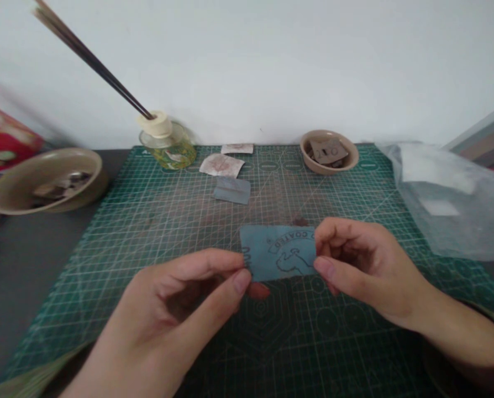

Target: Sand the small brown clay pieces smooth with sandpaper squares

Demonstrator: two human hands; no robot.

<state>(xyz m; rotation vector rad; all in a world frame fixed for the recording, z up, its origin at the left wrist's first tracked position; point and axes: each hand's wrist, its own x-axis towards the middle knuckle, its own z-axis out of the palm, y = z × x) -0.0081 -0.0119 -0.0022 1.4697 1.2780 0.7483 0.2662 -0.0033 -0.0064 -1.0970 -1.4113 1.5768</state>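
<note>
Between my two hands is a small blue-grey piece of sandpaper (277,251), its printed back with the word "COATED" facing me. My left hand (189,309) pinches its left edge between thumb and fingers. At the right edge, my right hand (363,265) grips it the same way. The piece is held above a green cutting mat (147,232). Farther back on the mat lies another grey-blue piece of sandpaper (232,190), with two whitish, brown-stained scraps (222,165) behind it.
At the back right stands a small bowl (330,168) with brown pieces inside. A reed diffuser bottle (168,146) is at the back left. A larger bowl (64,202) sits left of the mat, near red packaging (6,141). A clear plastic bag (450,221) overlaps the right side.
</note>
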